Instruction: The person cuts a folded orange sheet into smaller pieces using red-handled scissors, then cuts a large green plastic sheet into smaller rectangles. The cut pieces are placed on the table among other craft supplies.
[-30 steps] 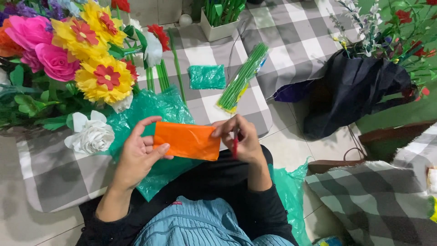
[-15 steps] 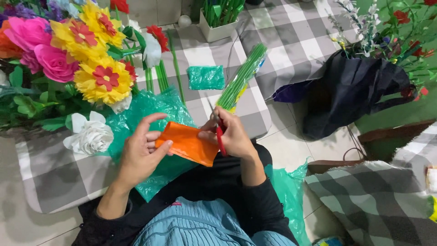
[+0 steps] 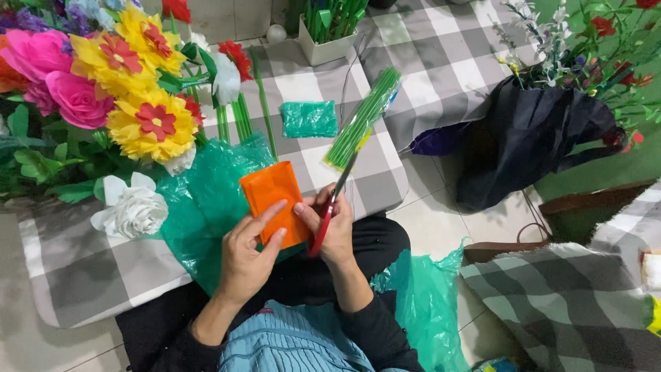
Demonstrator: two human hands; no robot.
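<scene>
Orange sheet (image 3: pixel 274 204) turned upright — crinkly, probably paper; scissors (image 3: pixel 332 207) red-handled.

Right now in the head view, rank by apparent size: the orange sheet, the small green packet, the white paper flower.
1. White paper flower
2. Orange sheet, partly covered by the hands
3. Small green packet
The first two look close.

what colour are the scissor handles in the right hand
Red: the scissors in the right hand, seen in the head view.
</scene>
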